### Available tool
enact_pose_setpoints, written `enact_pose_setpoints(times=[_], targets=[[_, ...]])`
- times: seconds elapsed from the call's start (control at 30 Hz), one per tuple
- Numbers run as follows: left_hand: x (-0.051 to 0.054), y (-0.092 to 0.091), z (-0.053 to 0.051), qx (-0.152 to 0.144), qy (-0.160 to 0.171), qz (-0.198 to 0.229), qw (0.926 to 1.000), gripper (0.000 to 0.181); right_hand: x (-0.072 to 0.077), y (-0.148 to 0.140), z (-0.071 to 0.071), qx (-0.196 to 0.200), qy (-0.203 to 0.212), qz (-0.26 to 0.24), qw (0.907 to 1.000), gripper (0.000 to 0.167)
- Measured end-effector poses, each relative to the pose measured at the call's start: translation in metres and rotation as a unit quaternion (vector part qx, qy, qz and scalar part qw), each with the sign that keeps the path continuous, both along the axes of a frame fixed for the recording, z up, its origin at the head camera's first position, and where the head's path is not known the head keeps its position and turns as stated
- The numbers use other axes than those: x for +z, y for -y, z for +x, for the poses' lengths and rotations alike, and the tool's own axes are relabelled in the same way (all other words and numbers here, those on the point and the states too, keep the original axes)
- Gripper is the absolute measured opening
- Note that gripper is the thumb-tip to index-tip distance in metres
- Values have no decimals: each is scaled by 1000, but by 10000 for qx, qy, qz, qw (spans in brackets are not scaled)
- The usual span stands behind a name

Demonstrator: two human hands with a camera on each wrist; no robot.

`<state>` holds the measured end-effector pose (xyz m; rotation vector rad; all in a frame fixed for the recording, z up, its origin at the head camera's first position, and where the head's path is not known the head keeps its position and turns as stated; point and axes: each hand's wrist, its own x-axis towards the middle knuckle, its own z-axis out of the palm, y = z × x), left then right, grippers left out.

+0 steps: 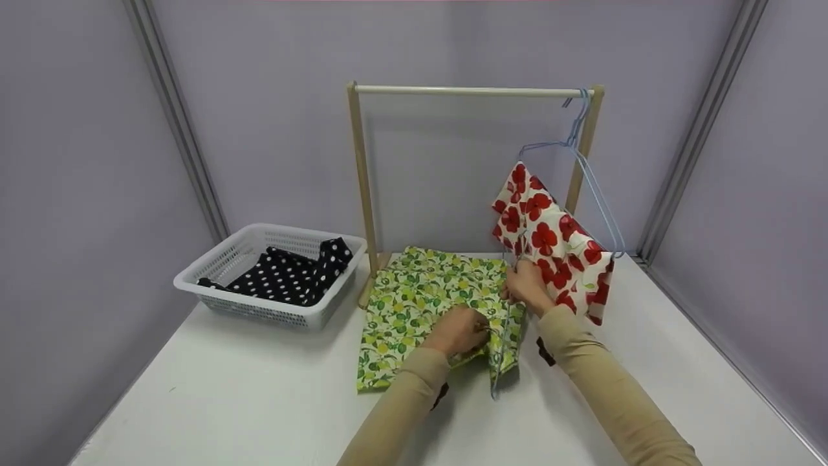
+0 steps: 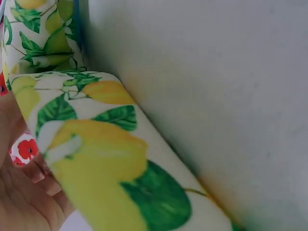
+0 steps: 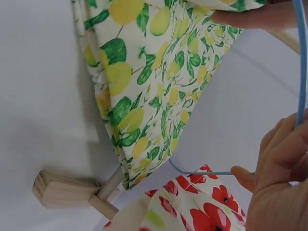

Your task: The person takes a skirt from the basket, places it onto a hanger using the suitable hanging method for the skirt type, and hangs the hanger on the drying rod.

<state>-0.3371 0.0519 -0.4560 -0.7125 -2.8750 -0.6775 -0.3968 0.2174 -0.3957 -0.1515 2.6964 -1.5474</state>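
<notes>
A lemon-print cloth [image 1: 427, 291] with green leaves lies spread on the table, and its right end is folded up around a blue wire hanger [image 3: 302, 72]. My left hand [image 1: 456, 330] pinches the cloth near its front right part; in the left wrist view the cloth [image 2: 101, 159] hides part of the fingers. My right hand [image 1: 527, 285] grips the wire hanger just right of the cloth. In the right wrist view, curled fingers of the right hand [image 3: 281, 178] are around the blue wire, and the lemon cloth [image 3: 154, 82] stands beside it.
A wood-and-white rack [image 1: 472, 91] stands behind. On its right end, a blue hanger [image 1: 598, 194] carries a red-flowered cloth [image 1: 543, 236], close to my right hand. To the left, a white basket [image 1: 242, 307] holds a black polka-dot cloth [image 1: 278, 275].
</notes>
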Motion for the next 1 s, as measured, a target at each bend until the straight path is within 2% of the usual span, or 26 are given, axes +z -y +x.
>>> enact_pose_setpoints(times=[0.1,0.17,0.23,0.3,0.37,0.43,0.6,0.73,0.8,0.9,0.97,1.0], targets=[[2,-1,3,-290,493,-34,9984,14,-1,3,0,-87,37,-93,9999,30],[4,-1,5,-464,995,-1,9940,26,-2,5,0,-144,47,-100,9998,31],[6,1,7,-515,1468,177,9877,38,-2,5,0,-149,32,-70,9999,31],[7,2,8,-512,1703,289,9836,39,-3,5,0,-92,39,-131,9999,33],[7,4,8,-436,1822,335,9817,33,-4,5,0,-5,10,-244,9997,34],[6,5,8,-334,1952,396,9794,36,-4,6,0,97,31,-404,9991,35],[9,7,11,-279,2022,294,9785,47,-5,6,-3,374,257,-630,9970,33],[10,5,13,-357,1869,169,9816,42,-14,3,-5,890,119,-431,9950,45],[10,3,13,-346,1817,228,9825,43,-23,-1,-5,1055,-71,68,9944,51],[10,1,12,-249,1703,521,9837,47,-40,-9,-3,1038,-444,1042,9881,57],[10,-1,9,-129,1552,850,9841,49,-49,-14,-2,1056,-587,1749,9771,54],[11,-1,8,-81,1482,1059,9832,48,-53,-15,-2,1110,-662,2022,9708,48]])
